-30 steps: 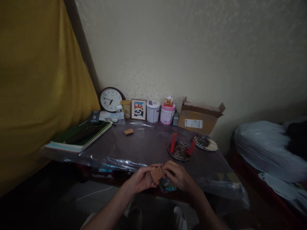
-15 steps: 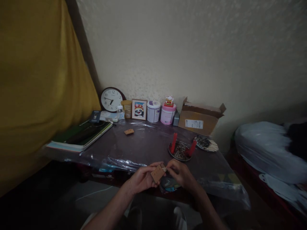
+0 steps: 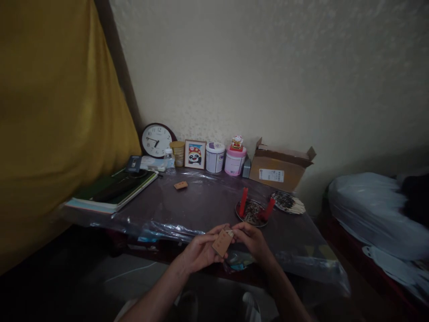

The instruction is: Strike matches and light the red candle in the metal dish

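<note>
My left hand (image 3: 203, 252) holds a small brown matchbox (image 3: 222, 243), tilted, at the front edge of the table. Pale matchsticks (image 3: 229, 232) show at the box's upper end. There my right hand (image 3: 250, 239) pinches at them with thumb and forefinger; how many it grips is too small to tell. Just beyond the hands, two red candles (image 3: 243, 202) stand on a round dark-speckled plate (image 3: 252, 222), the right one leaning. Farther right, a second plate (image 3: 275, 195) carries many dark-tipped matches (image 3: 295, 205). Another matchbox (image 3: 181, 184) lies on the table at the left.
Plastic film covers the dark table (image 3: 201, 201). Along the wall stand a clock (image 3: 157, 141), a framed panda picture (image 3: 195, 154), a white tin (image 3: 215, 157), a pink tin (image 3: 235, 161) with a figurine, and a cardboard box (image 3: 278, 172). Books (image 3: 114, 192) lie left beside a yellow curtain (image 3: 67, 112).
My right hand has moved slightly left, closer to the matchbox's end, so less of the pale sticks shows between hand and box. The matchbox has turned a little more upright in my left hand.
</note>
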`<action>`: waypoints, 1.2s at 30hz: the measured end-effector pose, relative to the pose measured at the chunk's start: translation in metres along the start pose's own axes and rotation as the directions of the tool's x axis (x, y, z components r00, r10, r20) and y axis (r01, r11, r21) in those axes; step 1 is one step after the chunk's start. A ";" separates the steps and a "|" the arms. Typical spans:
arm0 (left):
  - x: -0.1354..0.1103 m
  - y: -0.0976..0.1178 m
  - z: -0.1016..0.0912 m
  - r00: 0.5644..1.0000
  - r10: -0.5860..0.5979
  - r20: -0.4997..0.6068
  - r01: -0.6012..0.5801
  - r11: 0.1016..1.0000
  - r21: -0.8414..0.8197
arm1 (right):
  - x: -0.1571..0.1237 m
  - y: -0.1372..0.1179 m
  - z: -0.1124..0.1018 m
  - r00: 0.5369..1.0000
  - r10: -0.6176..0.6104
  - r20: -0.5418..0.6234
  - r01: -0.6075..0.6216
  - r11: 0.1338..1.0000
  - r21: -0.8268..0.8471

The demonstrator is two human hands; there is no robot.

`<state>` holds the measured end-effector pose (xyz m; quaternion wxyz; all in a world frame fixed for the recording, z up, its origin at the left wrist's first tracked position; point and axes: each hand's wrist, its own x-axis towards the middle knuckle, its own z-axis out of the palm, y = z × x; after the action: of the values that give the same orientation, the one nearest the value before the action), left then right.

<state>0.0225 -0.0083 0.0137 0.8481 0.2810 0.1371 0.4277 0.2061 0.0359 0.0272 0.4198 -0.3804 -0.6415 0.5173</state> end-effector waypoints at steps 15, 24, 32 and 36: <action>0.001 -0.002 0.001 0.998 0.053 -0.045 -0.054 0.998 -0.015 | -0.006 -0.015 -0.005 0.936 -0.325 -0.133 0.295 0.934 -0.203; 0.002 -0.005 0.001 0.997 0.067 -0.044 -0.066 0.997 0.027 | -0.011 -0.017 -0.002 0.885 -0.465 0.004 0.394 0.746 -0.537; 0.003 -0.007 0.002 0.994 0.091 -0.064 -0.089 0.996 0.022 | -0.010 -0.012 0.003 0.856 -0.515 0.050 0.445 0.684 -0.578; 0.003 -0.007 0.002 0.994 0.096 -0.057 -0.095 0.995 0.018 | -0.011 -0.012 0.003 0.874 -0.486 -0.002 0.405 0.730 -0.551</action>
<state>0.0299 -0.0099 0.0118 0.8203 0.2811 0.1512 0.4745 0.2067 0.0227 0.0373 0.4544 -0.3531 -0.7994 0.1725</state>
